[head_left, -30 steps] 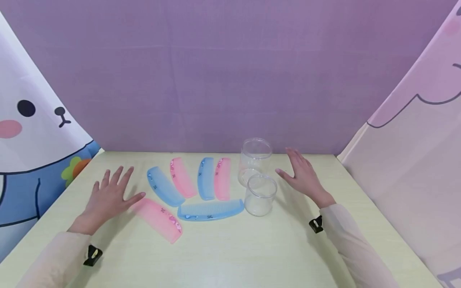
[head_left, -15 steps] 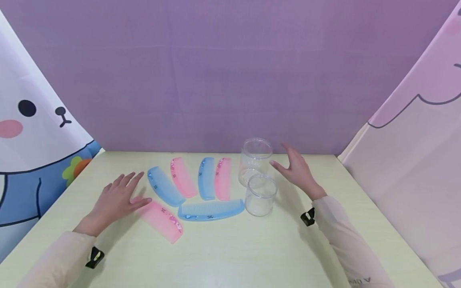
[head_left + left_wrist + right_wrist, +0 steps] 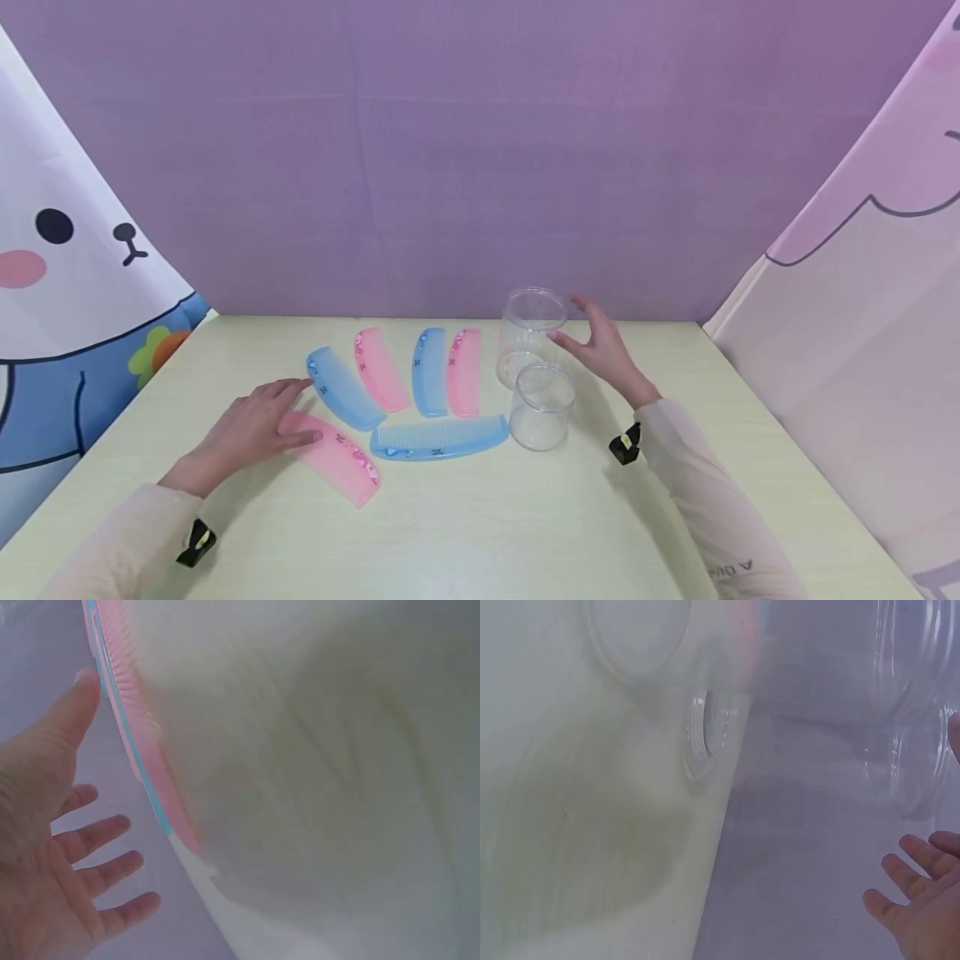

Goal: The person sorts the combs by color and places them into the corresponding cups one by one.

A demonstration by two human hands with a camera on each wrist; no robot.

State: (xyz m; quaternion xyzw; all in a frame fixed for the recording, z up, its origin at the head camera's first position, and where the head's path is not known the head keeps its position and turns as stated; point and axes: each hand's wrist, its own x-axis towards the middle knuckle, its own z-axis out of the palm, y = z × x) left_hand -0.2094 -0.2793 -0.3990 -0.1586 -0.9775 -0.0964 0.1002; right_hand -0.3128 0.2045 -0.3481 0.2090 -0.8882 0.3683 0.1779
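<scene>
My left hand (image 3: 251,429), fingers spread and relaxed, hovers over the end of the nearest pink comb (image 3: 337,471). Its fingertips are close to the slanted blue comb (image 3: 345,390). In the left wrist view the same hand (image 3: 45,832) has nothing between thumb and fingers. Beside the taller clear jar (image 3: 516,346) is my right hand (image 3: 609,354), thumb overlapping the jar's side and fingers just past its rim. The right wrist view shows those fingers (image 3: 907,877) apart from the jar wall. A shorter clear jar (image 3: 542,427) stands in front of the taller one.
Between the hands lie a pink comb (image 3: 382,371), an upright-lying blue comb (image 3: 430,375), another pink comb (image 3: 465,375), and a blue comb (image 3: 441,446) set crosswise. A purple cloth (image 3: 450,167) rises behind the pale table (image 3: 480,533).
My left hand has moved right and lowered toward the nearest pink comb. My right hand has moved left up to the taller jar. Combs and jars have stayed in place.
</scene>
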